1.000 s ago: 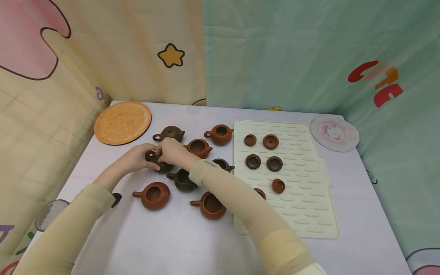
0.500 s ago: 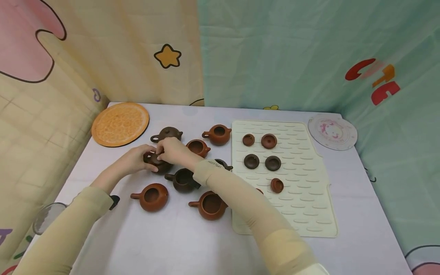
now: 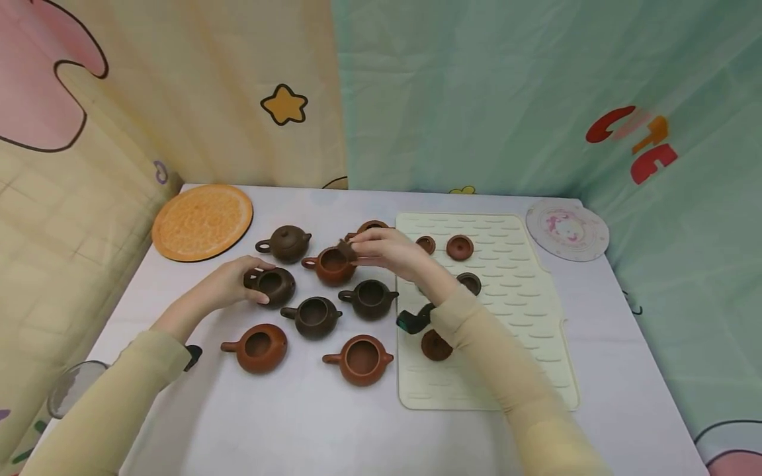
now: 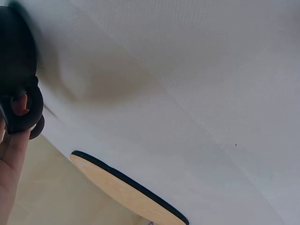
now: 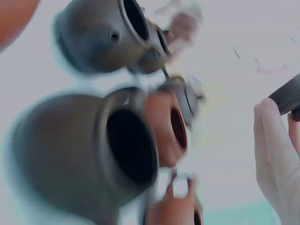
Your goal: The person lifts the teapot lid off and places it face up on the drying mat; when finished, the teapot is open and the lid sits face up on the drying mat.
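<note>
My left hand (image 3: 229, 285) grips a dark brown teapot (image 3: 278, 288) at its handle side; the pot's top is uncovered. In the left wrist view the pot's handle (image 4: 32, 112) shows against the fingers. Up over the orange-brown teapot (image 3: 331, 270) my right hand (image 3: 395, 252) pinches a small dark lid (image 3: 346, 249), which also shows in the right wrist view as a dark lid (image 5: 288, 97). Behind the left hand's pot stands a lidded dark teapot (image 3: 287, 243).
Open teapots stand close by: a dark one (image 3: 313, 317), another dark one (image 3: 372, 301), a reddish one (image 3: 260, 349) and a second reddish one (image 3: 362, 361). A cream mat (image 3: 524, 317) bears several lids. An orange round mat (image 3: 202, 221) and a pink-printed disc (image 3: 567, 228) lie at the back.
My right hand has lifted the dark lid off the teapot and moved right with it, uncovering the pot's opening. The left hand stays on the teapot.
</note>
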